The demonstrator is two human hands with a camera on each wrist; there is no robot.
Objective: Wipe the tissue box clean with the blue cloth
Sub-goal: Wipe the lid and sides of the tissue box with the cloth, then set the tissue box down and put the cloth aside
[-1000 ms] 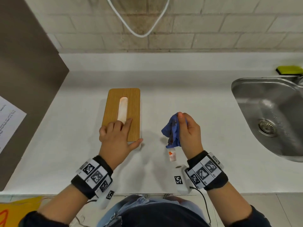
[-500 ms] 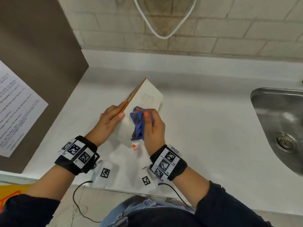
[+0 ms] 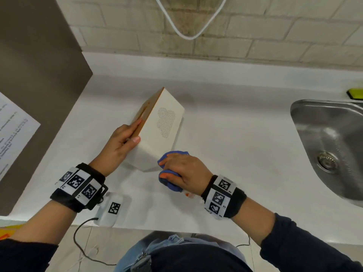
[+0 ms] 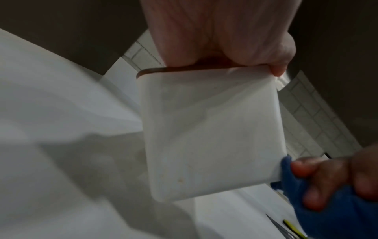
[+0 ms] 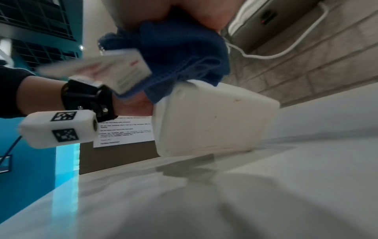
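Fingers [image 3: 135, 125] of the left hand [image 3: 119, 146] lie along the wooden lid of the tissue box [image 3: 157, 130], thumb on the white side; they grip the box and hold it tipped up on one long edge on the white counter [image 3: 245, 154]. Side with dotted cloud pattern faces up. Left wrist view: near end of box [image 4: 208, 132] is white, with faint brownish specks low down.

Right hand [image 3: 184, 171] curled around the bunched blue cloth [image 3: 170, 182], pressing it against the box's near lower corner. Right wrist view: cloth [image 5: 184, 53] sits on the top corner of the box [image 5: 214, 119]; a white tag [image 5: 122, 71] hangs from it, blurred.

Steel sink [image 3: 330, 146] at right, well apart from the box. Yellow-green sponge [image 3: 354, 94] behind the sink. Brown panel [image 3: 35, 91] at left carries a printed paper notice [image 3: 13, 130]. White cable [image 3: 188, 26] loops down the brick wall.
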